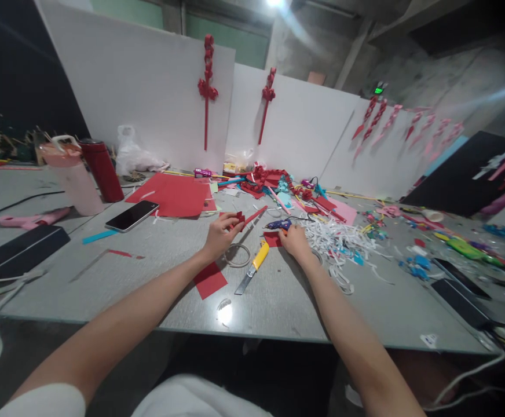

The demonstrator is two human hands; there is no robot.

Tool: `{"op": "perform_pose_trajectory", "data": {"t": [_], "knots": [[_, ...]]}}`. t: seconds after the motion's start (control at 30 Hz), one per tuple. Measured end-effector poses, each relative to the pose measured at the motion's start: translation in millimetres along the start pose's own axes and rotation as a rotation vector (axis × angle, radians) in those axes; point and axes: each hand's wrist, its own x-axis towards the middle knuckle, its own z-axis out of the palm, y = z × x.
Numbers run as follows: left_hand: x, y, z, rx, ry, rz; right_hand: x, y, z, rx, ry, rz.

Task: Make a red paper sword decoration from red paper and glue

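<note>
My left hand point(223, 233) pinches a small folded red paper piece point(240, 217), from which a narrow red strip point(256, 215) slants up to the right. My right hand point(295, 238) is closed around the handle of a dark blue glue gun point(280, 224), its nozzle facing left. Beneath the gun lies a red paper square point(271, 238). Between my hands is a yellow utility knife point(258, 260) with its blade towards me. A grey tape ring point(237, 255) rests beside my left hand, and another red paper square point(210, 280) sits under that wrist.
White shredded paper point(337, 237) is heaped right of my right hand. Further back are red paper sheets point(174, 194) and a phone point(132, 216). A pink tumbler point(74, 179) and a red bottle point(102, 172) stand left. Red paper chains point(208, 87) hang on the white partition point(148, 87).
</note>
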Motion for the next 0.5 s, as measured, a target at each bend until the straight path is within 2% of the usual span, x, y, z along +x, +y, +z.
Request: {"op": "perform_pose_trajectory", "data": {"t": [0.13, 0.2, 0.27, 0.37, 0.43, 0.5], "knots": [[0, 0, 0.0, -0.004, -0.011, 0.008, -8, -7, 1, -0.016, 0.021, 0.055], [0, 0, -0.3, -0.002, -0.010, 0.011, -12, -12, -3, -0.024, 0.100, 0.091], [0, 1, -0.4, -0.003, -0.006, 0.018, -15, -19, -11, 0.046, 0.200, 0.066], [0, 4, 0.5, -0.014, -0.029, 0.046, -22, -34, -26, 0.458, 0.225, -0.162], [-2, 6, 2.2, -0.033, -0.051, 0.063, -29, -48, -34, 0.820, 0.152, -0.335], [-4, 10, 4.1, -0.064, -0.063, 0.063, -40, -64, -40, 1.076, 0.097, -0.412]]}}
